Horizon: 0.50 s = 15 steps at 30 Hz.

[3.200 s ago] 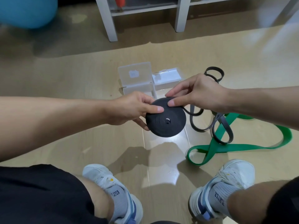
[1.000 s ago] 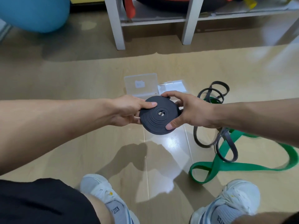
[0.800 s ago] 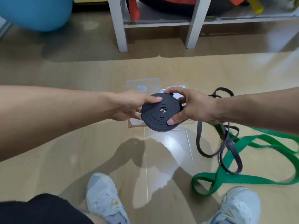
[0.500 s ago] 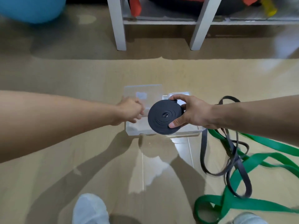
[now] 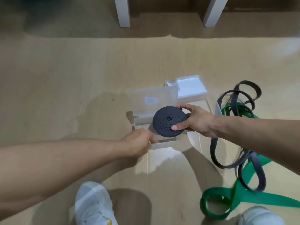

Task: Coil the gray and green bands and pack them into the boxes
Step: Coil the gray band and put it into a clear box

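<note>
1. The wood floor (image 5: 65, 75) is carrying two clear boxes (image 5: 162, 144).
2. A loose gray band (image 5: 215, 153) and green band (image 5: 253, 200) are lying tangled beside them.
3. Two white shoes (image 5: 94, 207) are standing on it.

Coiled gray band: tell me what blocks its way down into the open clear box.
Nothing visible does. The right hand holds the coiled gray band just above the open clear box, whose lid stands open behind it. The left hand holds the box's front edge, beside the opening.
</note>
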### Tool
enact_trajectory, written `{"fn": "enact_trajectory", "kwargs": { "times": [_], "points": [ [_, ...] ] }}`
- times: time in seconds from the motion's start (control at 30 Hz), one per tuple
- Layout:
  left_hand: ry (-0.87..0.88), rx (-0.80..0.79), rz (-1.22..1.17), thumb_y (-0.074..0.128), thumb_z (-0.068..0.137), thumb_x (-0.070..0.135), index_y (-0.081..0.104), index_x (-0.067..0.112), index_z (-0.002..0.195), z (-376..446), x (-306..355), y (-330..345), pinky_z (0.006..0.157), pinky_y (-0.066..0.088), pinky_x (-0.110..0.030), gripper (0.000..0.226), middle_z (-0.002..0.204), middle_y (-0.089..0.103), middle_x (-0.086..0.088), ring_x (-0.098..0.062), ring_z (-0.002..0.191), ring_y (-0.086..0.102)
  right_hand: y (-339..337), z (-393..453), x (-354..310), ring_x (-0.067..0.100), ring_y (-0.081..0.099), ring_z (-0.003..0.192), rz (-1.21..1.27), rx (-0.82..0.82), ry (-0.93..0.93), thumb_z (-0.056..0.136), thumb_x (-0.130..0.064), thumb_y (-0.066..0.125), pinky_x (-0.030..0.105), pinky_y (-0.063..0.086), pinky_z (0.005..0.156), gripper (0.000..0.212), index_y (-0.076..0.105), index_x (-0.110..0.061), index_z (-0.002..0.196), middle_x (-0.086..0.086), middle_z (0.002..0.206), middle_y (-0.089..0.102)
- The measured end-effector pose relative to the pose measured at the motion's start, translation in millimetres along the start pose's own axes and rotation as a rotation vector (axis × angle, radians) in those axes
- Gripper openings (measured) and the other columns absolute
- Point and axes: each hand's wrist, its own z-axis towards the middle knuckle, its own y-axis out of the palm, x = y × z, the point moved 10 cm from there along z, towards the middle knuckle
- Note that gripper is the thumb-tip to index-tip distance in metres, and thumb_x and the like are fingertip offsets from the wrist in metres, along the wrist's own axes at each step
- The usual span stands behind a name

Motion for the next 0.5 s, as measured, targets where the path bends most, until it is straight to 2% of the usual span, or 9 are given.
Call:
{"fn": "enact_trajectory", "kwargs": {
  "times": [0.07,0.1,0.13,0.2,0.27,0.33,0.4,0.5],
  "points": [
    [-0.005,-0.003,-0.037,0.068,0.093,0.021,0.072,0.028,0.126,-6,-3,4,0.092,0.05,-0.025,0.034,0.12,0.073,0.012,-0.017,0.115,0.066,9,-8,6,0.032,0.073,0.103,0.011,-0.04,0.001,0.064,0.008,0.09,0.043,0.061,0.09,0.084,0.056,-0.026,0.133,0.016,0.119,0.07],
    [-0.026,0.017,-0.088,0.077,0.089,0.027,0.069,0.022,0.129,-9,-5,2,0.095,0.047,-0.023,0.042,0.127,0.07,0.009,-0.015,0.119,0.064,13,-12,9,0.031,0.073,0.104,0.025,-0.06,0.003,0.064,0.007,0.089,0.042,0.061,0.091,0.084,0.055,-0.027,0.133,0.016,0.119,0.071],
    [-0.047,0.029,-0.195,0.084,0.082,0.032,0.07,0.018,0.127,-12,-7,1,0.093,0.045,-0.02,0.049,0.123,0.071,0.008,-0.013,0.115,0.064,17,-15,11,0.03,0.073,0.104,0.049,-0.076,0.005,0.065,0.007,0.089,0.04,0.061,0.09,0.084,0.055,-0.028,0.133,0.015,0.119,0.072],
    [-0.051,0.009,-0.576,0.091,0.073,0.036,0.075,0.021,0.116,-21,-3,0,0.089,0.046,-0.017,0.048,0.107,0.074,0.014,-0.007,0.103,0.068,22,-20,15,0.029,0.074,0.103,0.117,-0.101,0.011,0.067,0.009,0.087,0.036,0.062,0.084,0.083,0.055,-0.027,0.135,0.015,0.118,0.073],
    [-0.084,-0.037,-1.008,0.087,0.071,0.043,0.074,0.02,0.118,-28,3,1,0.093,0.052,-0.024,0.054,0.109,0.078,0.007,-0.012,0.105,0.072,29,-23,17,0.029,0.074,0.103,0.162,-0.14,0.014,0.068,0.011,0.085,0.034,0.062,0.082,0.082,0.055,-0.025,0.136,0.016,0.116,0.074],
    [-0.17,0.027,-1.32,0.08,0.077,0.038,0.068,0.01,0.123,-29,-1,-2,0.085,0.061,-0.032,0.055,0.112,0.078,-0.006,-0.02,0.1,0.075,40,-25,21,0.03,0.074,0.104,0.174,-0.17,0.015,0.069,0.012,0.084,0.036,0.062,0.083,0.082,0.055,-0.024,0.137,0.016,0.117,0.073],
    [-0.22,0.061,-1.408,0.077,0.087,0.024,0.064,0.008,0.127,-28,-4,-6,0.077,0.064,-0.035,0.046,0.115,0.077,-0.011,-0.022,0.096,0.076,50,-26,25,0.029,0.074,0.105,0.174,-0.177,0.005,0.069,0.011,0.085,0.037,0.062,0.083,0.081,0.056,-0.025,0.136,0.018,0.12,0.071],
    [-0.248,0.065,-1.363,0.077,0.088,0.011,0.06,0.014,0.131,-27,-11,-7,0.073,0.064,-0.035,0.046,0.12,0.075,-0.01,-0.024,0.097,0.076,54,-26,25,0.03,0.074,0.103,0.182,-0.169,0.0,0.073,0.009,0.083,0.037,0.063,0.081,0.074,0.058,-0.028,0.132,0.02,0.122,0.069]
  ]
}}
